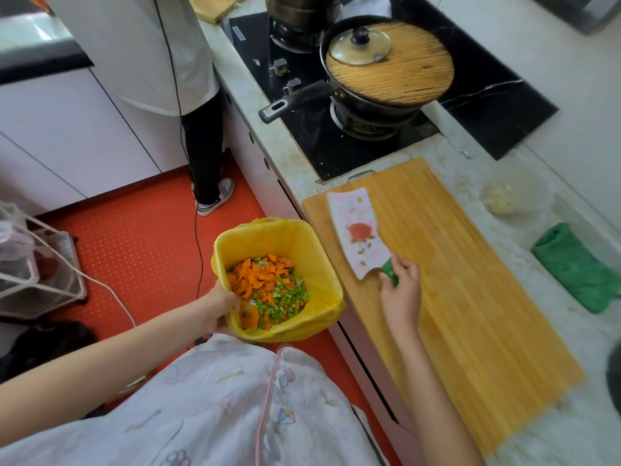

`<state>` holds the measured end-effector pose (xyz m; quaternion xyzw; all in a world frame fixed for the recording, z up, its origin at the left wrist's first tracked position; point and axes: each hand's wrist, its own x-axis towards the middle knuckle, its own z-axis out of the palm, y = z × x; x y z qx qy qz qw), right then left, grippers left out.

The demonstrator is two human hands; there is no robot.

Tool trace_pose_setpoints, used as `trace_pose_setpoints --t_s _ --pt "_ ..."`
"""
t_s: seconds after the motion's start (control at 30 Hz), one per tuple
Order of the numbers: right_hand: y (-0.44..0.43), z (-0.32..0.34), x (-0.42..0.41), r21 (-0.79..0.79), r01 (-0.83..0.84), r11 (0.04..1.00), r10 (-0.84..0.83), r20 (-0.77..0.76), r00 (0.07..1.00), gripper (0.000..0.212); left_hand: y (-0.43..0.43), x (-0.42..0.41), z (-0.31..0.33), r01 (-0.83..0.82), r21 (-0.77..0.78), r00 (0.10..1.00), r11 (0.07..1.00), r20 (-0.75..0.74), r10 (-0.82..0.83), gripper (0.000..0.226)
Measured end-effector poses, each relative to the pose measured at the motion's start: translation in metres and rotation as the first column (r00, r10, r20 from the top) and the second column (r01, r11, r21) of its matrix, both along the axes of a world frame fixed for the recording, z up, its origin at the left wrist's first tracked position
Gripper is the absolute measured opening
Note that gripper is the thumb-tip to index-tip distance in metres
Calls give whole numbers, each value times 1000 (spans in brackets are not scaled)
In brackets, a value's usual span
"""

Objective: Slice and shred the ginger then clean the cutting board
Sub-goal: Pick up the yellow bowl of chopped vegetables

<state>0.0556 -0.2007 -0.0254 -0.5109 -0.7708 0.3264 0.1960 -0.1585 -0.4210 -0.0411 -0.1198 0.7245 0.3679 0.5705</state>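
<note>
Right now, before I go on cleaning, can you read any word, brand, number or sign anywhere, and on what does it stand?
No text can be read.
Hob: a small pale label at its far left corner, too blurred to read.
Knife: only a rose print on the blade, no words.
Apron: only cartoon drawings, no words.
Bin: plain yellow liner, no print.

The cutting board (470, 297), a long slab of pale wood strips, lies flat on the worktop (463, 173). At its far left corner lies the cleaver (358, 230), its white blade printed with a red rose, its green handle pointing near. A blurred pale heap (499, 201) right of the board may be ginger.
</note>
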Motion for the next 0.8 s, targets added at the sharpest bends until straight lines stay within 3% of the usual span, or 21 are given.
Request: trace_pose_setpoints --t_s 0.13,0.33,0.63,0.7,0.77,0.8 --pt "32 -4 3 -42 175 984 -168 128 977 43 1 -2 2 21 -23 1000 1000 -10 -21 73" --pt "38 -11 4 -51 105 993 -90 233 968 44 3 -5 4 32 -3 999 999 -11 -32 74" --pt "32 -22 -12 77 85 993 -105 318 942 43 2 -11 1 5 11 1000 1000 -8 -5 75" --pt "24 -21 -15 172 113 979 -162 304 939 41 1 -11 4 8 21 1000 1000 0 -8 73" --pt "5 -12 -22 334 86 939 -177 253 951 28 0 -11 3 15 35 1000 999 3 -15 72" --pt "-8 -5 -25 313 18 950 -98 243 965 21 -1 -12 3 19 39 1000 999 4 -20 71"
